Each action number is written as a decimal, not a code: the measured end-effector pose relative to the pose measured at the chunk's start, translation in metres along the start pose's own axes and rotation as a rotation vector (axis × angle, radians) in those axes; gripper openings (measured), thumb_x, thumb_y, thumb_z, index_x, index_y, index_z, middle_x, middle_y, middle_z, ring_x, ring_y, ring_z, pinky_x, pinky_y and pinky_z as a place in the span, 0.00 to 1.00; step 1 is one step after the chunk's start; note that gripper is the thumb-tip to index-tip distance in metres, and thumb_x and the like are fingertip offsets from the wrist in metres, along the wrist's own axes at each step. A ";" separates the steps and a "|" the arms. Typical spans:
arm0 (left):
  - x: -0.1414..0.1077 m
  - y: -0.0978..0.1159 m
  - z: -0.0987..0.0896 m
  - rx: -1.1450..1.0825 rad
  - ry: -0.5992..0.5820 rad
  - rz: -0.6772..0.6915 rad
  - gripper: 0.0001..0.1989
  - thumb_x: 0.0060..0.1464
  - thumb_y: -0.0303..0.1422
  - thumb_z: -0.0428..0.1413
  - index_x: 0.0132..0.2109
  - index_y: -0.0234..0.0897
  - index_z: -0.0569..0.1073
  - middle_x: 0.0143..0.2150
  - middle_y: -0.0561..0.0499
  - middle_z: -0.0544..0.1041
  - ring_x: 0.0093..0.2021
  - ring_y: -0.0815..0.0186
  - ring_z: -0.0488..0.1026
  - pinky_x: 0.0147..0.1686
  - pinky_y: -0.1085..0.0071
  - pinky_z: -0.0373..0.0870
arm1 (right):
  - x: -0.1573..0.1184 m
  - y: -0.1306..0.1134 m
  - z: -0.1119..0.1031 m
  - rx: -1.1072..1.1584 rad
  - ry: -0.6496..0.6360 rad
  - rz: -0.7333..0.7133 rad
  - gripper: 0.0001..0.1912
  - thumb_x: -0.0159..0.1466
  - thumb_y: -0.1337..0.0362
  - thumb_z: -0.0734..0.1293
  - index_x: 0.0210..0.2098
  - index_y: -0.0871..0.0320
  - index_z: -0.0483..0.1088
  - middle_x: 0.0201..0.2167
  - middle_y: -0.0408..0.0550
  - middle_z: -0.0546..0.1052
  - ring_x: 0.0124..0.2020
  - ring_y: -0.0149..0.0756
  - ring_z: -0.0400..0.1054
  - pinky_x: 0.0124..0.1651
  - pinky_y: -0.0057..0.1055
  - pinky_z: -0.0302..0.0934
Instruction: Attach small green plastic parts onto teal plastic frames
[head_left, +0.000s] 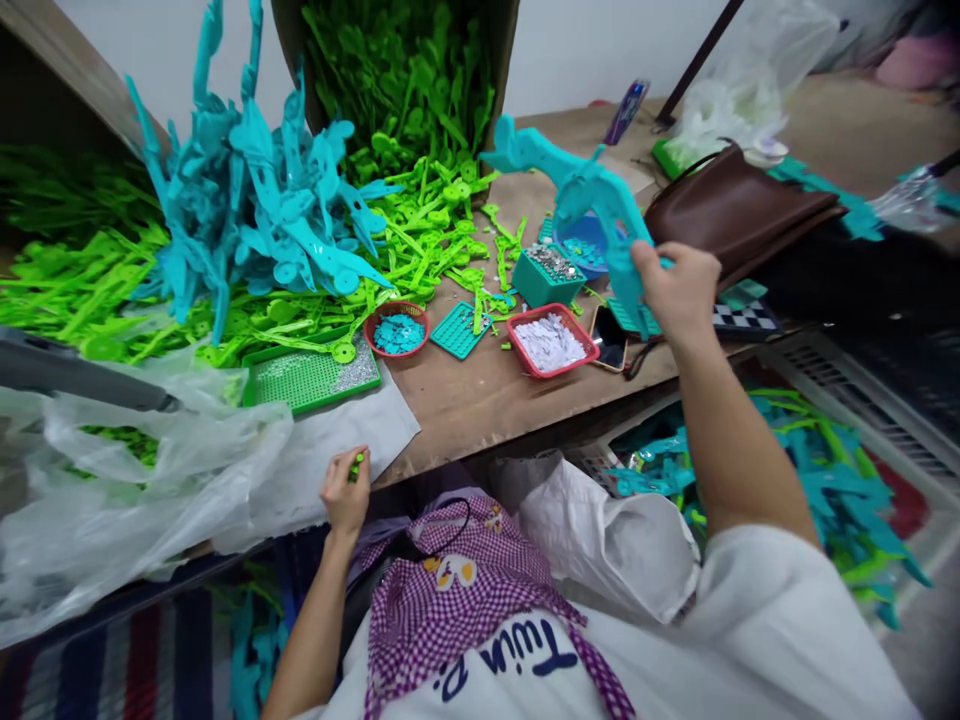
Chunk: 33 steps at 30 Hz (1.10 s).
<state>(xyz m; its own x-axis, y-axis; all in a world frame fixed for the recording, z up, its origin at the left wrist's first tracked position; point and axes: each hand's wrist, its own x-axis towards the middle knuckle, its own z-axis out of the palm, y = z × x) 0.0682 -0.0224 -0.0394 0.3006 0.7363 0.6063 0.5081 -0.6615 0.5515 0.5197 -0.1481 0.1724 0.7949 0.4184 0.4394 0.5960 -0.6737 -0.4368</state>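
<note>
My right hand (681, 285) grips the end of a long curved blue plastic part (585, 185), lifted over the right side of the table. Low at the table's front edge, my left hand (345, 492) is closed around a small green plastic piece (355, 466), mostly covered by the fingers. Below the raised part sit a red basket of white pieces (551, 343) and a teal box of small metal pieces (547, 270). A red round basket of blue discs (398, 332) and a green perforated tray (311, 375) holding tiny silvery bits are nearer my left hand.
A tall heap of blue parts (262, 190) rests on bright green parts (427, 240) spilling from a box. Plastic bagging (150, 460) covers the left front. A brown bag (739, 205) and a phone (607, 338) lie at right. Below, a crate (817, 350) holds blue and green parts.
</note>
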 end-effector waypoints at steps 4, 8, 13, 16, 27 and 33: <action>-0.011 -0.008 0.009 0.060 -0.004 0.126 0.07 0.61 0.31 0.56 0.41 0.33 0.78 0.33 0.47 0.79 0.33 0.69 0.76 0.37 0.74 0.73 | 0.089 -0.050 0.048 -0.287 -0.100 0.043 0.25 0.69 0.55 0.63 0.47 0.76 0.74 0.45 0.73 0.75 0.48 0.44 0.68 0.45 0.38 0.54; -0.013 -0.010 0.014 0.166 0.042 0.228 0.06 0.59 0.27 0.57 0.43 0.33 0.77 0.34 0.47 0.79 0.33 0.69 0.77 0.35 0.76 0.72 | 0.126 -0.086 0.086 -0.417 -0.233 -0.127 0.22 0.69 0.64 0.64 0.48 0.84 0.71 0.48 0.79 0.72 0.55 0.48 0.66 0.51 0.44 0.52; -0.014 -0.010 0.016 0.223 0.044 0.252 0.05 0.59 0.26 0.58 0.43 0.33 0.77 0.34 0.47 0.79 0.33 0.69 0.77 0.35 0.76 0.71 | 0.115 -0.103 0.088 -0.430 -0.403 -0.332 0.30 0.71 0.55 0.60 0.44 0.85 0.72 0.50 0.80 0.72 0.59 0.55 0.64 0.54 0.48 0.52; -0.015 -0.011 0.016 0.257 0.044 0.267 0.06 0.58 0.26 0.59 0.43 0.34 0.77 0.35 0.47 0.79 0.32 0.69 0.77 0.33 0.76 0.70 | 0.100 -0.103 0.062 -0.440 -0.436 -0.379 0.34 0.68 0.47 0.61 0.44 0.80 0.75 0.48 0.75 0.75 0.57 0.57 0.66 0.53 0.48 0.55; -0.018 -0.014 0.019 0.241 0.050 0.252 0.06 0.59 0.28 0.58 0.44 0.35 0.78 0.35 0.46 0.80 0.31 0.68 0.77 0.31 0.74 0.69 | 0.097 -0.085 0.010 -0.556 -0.257 -0.195 0.33 0.69 0.48 0.59 0.51 0.77 0.73 0.49 0.78 0.74 0.53 0.59 0.69 0.48 0.45 0.60; -0.013 -0.007 0.016 0.248 0.057 0.278 0.06 0.60 0.27 0.57 0.43 0.34 0.77 0.34 0.47 0.80 0.32 0.68 0.77 0.33 0.75 0.70 | 0.058 -0.090 0.051 -0.497 -0.420 -0.342 0.29 0.67 0.46 0.58 0.46 0.66 0.77 0.45 0.67 0.78 0.51 0.60 0.69 0.50 0.49 0.60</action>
<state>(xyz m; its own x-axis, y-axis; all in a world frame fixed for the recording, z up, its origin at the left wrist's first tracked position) 0.0736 -0.0251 -0.0609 0.4127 0.5201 0.7478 0.5955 -0.7753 0.2106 0.5183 -0.0321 0.1966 0.6096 0.7856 0.1059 0.7760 -0.6187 0.1224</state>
